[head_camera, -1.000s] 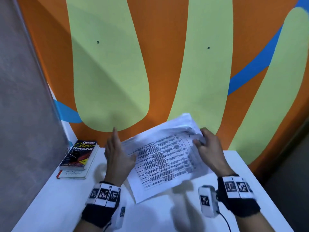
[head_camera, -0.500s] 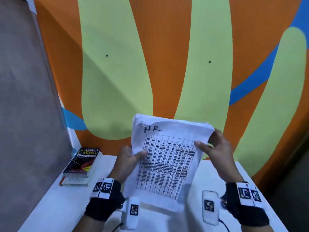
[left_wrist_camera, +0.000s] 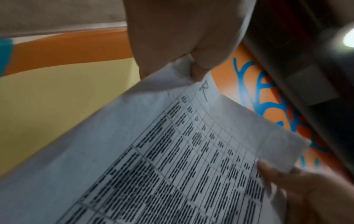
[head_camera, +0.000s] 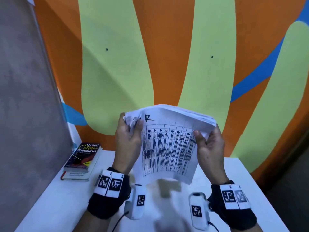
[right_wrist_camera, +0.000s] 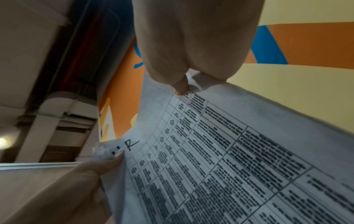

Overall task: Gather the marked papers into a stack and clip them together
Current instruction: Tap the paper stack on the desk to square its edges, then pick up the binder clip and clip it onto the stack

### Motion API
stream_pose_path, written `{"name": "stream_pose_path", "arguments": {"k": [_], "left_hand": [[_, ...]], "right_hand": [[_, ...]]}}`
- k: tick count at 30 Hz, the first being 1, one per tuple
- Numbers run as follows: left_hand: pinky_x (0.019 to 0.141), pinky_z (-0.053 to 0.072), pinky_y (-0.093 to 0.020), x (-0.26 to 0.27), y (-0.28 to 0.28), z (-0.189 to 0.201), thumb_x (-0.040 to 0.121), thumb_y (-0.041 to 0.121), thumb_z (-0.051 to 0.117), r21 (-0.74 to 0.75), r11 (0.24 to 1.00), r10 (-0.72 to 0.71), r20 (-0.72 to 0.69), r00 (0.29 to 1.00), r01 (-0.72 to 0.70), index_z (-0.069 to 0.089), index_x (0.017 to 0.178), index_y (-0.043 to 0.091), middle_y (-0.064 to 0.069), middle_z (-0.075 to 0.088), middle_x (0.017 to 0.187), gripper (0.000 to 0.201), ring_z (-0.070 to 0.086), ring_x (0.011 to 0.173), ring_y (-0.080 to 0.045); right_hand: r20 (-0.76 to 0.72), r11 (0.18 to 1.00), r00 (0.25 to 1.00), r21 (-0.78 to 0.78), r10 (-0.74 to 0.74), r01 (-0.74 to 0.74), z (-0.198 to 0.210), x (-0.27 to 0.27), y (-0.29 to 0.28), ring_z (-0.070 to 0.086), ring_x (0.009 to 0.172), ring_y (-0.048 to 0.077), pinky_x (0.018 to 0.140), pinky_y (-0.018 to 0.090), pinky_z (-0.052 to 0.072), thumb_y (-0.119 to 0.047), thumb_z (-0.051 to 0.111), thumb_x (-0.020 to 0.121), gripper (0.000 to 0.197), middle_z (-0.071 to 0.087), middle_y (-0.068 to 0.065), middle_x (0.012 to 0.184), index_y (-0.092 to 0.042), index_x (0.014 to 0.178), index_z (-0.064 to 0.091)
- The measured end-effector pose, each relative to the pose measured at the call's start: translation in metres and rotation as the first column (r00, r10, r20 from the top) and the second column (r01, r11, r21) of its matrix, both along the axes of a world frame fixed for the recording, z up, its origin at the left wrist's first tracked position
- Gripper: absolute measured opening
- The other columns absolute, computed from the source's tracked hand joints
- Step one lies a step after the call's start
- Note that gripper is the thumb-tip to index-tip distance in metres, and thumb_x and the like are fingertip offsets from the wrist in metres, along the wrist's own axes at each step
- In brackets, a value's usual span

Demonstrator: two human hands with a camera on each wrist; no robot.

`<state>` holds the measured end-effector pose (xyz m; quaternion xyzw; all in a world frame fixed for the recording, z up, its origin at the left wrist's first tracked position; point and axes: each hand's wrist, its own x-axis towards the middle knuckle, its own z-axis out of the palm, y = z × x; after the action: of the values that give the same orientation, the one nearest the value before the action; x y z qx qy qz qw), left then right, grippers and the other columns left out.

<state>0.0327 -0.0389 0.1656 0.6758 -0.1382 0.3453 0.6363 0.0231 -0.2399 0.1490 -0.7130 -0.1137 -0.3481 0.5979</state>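
Note:
A stack of white papers [head_camera: 168,148] printed with a black table and hand-marked "R" at the top is held upright above the white table [head_camera: 55,195]. My left hand [head_camera: 129,136] pinches its crumpled top left corner, covering part of the marking. My right hand [head_camera: 206,141] grips the top right corner, thumb on the front sheet. The left wrist view shows the papers [left_wrist_camera: 172,159] under my left hand [left_wrist_camera: 193,66], and the right wrist view shows the papers [right_wrist_camera: 220,159] under my right hand [right_wrist_camera: 182,84]. No clip is visible.
A stack of two books, the top one an Oxford Colour Thesaurus [head_camera: 83,156], lies at the table's back left corner. An orange, yellow-green and blue painted wall [head_camera: 167,56] stands right behind the table. A grey panel [head_camera: 25,97] borders the left side.
The papers went from lying tilted over the table to upright in both hands. My left hand moved from the sheet's lower left edge up to its top left corner, crumpling it.

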Motion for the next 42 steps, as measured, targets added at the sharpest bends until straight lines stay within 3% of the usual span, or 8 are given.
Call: {"name": "stream_pose_path", "arguments": {"k": [11, 16, 20, 23, 27, 31, 36, 42], "left_hand": [[0.072, 0.054, -0.029, 0.013, 0.013, -0.07, 0.08, 0.028, 0.073, 0.007, 0.998, -0.063, -0.337, 0.939, 0.07, 0.06, 0.091, 0.025, 0.001, 0.07, 0.089, 0.018, 0.067, 0.082, -0.012], [0.068, 0.051, -0.037, 0.015, 0.019, -0.066, 0.065, 0.053, 0.078, -0.057, 0.986, -0.167, -0.356, 0.919, 0.157, 0.067, 0.083, 0.003, -0.022, 0.07, 0.08, 0.055, 0.066, 0.07, -0.031], [0.056, 0.041, -0.03, 0.013, 0.023, -0.061, 0.063, 0.046, 0.082, -0.127, 0.988, -0.114, -0.262, 0.958, 0.083, 0.058, 0.071, -0.014, -0.013, 0.057, 0.065, 0.065, 0.05, 0.061, -0.016], [0.058, 0.05, -0.03, 0.009, 0.025, -0.056, 0.068, 0.035, 0.083, -0.087, 0.991, -0.128, -0.302, 0.945, 0.106, 0.068, 0.077, 0.003, -0.008, 0.068, 0.07, 0.036, 0.062, 0.062, -0.018], [0.039, 0.018, -0.016, 0.004, 0.027, -0.062, 0.074, 0.036, 0.076, 0.072, 0.997, 0.005, -0.392, 0.92, 0.025, 0.029, 0.049, 0.023, 0.01, 0.022, 0.037, 0.055, 0.019, 0.034, -0.005], [0.037, 0.013, -0.013, -0.003, 0.032, -0.052, 0.08, 0.023, 0.07, 0.065, 0.998, 0.028, -0.383, 0.923, -0.003, 0.02, 0.049, 0.023, 0.006, 0.016, 0.032, 0.06, 0.016, 0.029, -0.008], [0.04, 0.022, -0.017, -0.006, 0.066, -0.053, 0.078, 0.034, 0.066, 0.094, 0.994, 0.075, -0.312, 0.947, -0.048, 0.039, 0.045, 0.01, 0.008, 0.027, 0.035, 0.048, 0.024, 0.033, -0.004], [0.046, 0.03, -0.004, -0.028, 0.143, -0.041, 0.082, 0.011, 0.066, 0.157, 0.951, 0.291, -0.155, 0.944, -0.267, 0.046, 0.054, 0.022, 0.021, 0.048, 0.039, 0.037, 0.039, 0.04, 0.012]], "right_hand": [[-0.178, 0.998, 0.982, -0.006, -0.069, 0.069, -0.071, 0.006, 0.012, 0.055, 0.085, 0.033, 0.061, 0.018, 0.042, -0.007, 0.051, 0.095, 0.024, 0.062, 0.015, 0.08, -0.03, 0.098, 0.048], [-0.146, 1.0, 0.989, -0.006, -0.025, 0.024, -0.071, -0.001, 0.016, 0.054, 0.081, 0.028, 0.069, 0.03, 0.047, -0.02, 0.049, 0.095, 0.02, 0.059, 0.023, 0.09, -0.039, 0.099, 0.047], [-0.088, 0.999, 0.996, 0.049, 0.017, -0.013, -0.058, 0.0, 0.015, 0.054, 0.066, -0.007, 0.065, 0.008, 0.042, -0.004, 0.052, 0.094, 0.024, 0.058, -0.009, 0.078, -0.027, 0.101, 0.05], [-0.142, 0.996, 0.986, 0.044, 0.084, -0.079, -0.065, 0.007, 0.015, 0.059, 0.077, -0.01, 0.069, 0.008, 0.044, -0.003, 0.051, 0.094, 0.02, 0.061, -0.011, 0.093, -0.016, 0.109, 0.048], [-0.287, 0.997, 0.956, -0.044, 0.052, -0.067, -0.089, 0.013, 0.019, 0.061, 0.087, -0.006, 0.076, 0.015, 0.044, -0.005, 0.046, 0.096, 0.03, 0.063, -0.018, 0.098, -0.034, 0.102, 0.049], [-0.271, 0.999, 0.961, 0.002, 0.053, -0.054, -0.091, 0.02, 0.027, 0.06, 0.089, -0.013, 0.078, 0.008, 0.045, 0.001, 0.047, 0.095, 0.035, 0.068, -0.023, 0.094, -0.033, 0.103, 0.052], [-0.279, 0.99, 0.95, 0.022, 0.14, -0.139, -0.093, 0.036, 0.057, 0.062, 0.105, 0.004, 0.09, 0.021, 0.048, -0.007, 0.051, 0.093, 0.03, 0.067, -0.003, 0.113, -0.014, 0.122, 0.054], [-0.374, 0.929, 0.878, -0.096, 0.299, -0.357, -0.09, 0.068, 0.142, 0.052, 0.068, 0.012, 0.064, 0.044, 0.042, -0.025, 0.058, 0.091, 0.027, 0.061, 0.023, 0.08, 0.002, 0.09, 0.054]]}}
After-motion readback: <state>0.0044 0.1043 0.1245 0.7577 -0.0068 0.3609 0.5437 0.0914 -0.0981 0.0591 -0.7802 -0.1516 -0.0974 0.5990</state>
